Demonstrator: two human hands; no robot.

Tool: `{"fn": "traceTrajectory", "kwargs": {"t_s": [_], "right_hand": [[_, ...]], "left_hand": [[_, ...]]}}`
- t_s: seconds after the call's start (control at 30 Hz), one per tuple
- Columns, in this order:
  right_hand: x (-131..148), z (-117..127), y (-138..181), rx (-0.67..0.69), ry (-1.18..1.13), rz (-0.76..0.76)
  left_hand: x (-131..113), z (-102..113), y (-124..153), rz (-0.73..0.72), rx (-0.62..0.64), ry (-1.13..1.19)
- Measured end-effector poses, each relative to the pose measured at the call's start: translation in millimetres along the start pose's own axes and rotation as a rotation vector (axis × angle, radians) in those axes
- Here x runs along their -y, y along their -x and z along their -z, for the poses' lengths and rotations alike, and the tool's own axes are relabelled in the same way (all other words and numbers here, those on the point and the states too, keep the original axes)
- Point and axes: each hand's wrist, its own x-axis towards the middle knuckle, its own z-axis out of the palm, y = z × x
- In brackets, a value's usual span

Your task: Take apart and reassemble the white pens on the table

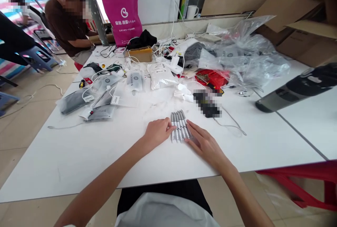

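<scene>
Several silver-grey markers (179, 126) lie side by side in a row on the white table (110, 160), their grey ends pointing away from me. Clear plastic seems to lie around their near ends. At the left edge of the row, my left hand (158, 132) has its fingers curled in and its thumb pressed on the nearest marker. My right hand (204, 142) rests against the right side, fingers stretched out and thumb apart, touching the outer marker. Part of that right edge is hidden by the fingers.
Beyond the markers are a blurred dark device (207, 103) with a cable, grey packaged pouches (73, 100), a white packet (162, 76) and tangled cables. A dark bottle (295, 88) lies at the right. Cardboard boxes (302, 41) stand behind; a person (65, 23) sits back left.
</scene>
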Motion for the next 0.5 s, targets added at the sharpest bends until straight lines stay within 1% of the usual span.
{"fn": "traceTrajectory", "kwargs": {"t_s": [0.1, 0.2, 0.3, 0.5], "right_hand": [[-2, -4, 0, -0.007, 0.051, 0.008], [-4, -7, -4, -0.031, 0.061, 0.0], [-6, -7, -10, -0.001, 0.027, 0.002], [-10, -7, -12, 0.024, -0.05, -0.02]], "left_hand": [[-10, 1, -9, 0.074, -0.001, -0.064], [-12, 2, -14, 0.12, 0.005, -0.051], [-11, 5, -15, 0.153, 0.03, 0.027], [-7, 18, -7, 0.188, 0.152, 0.264]]}}
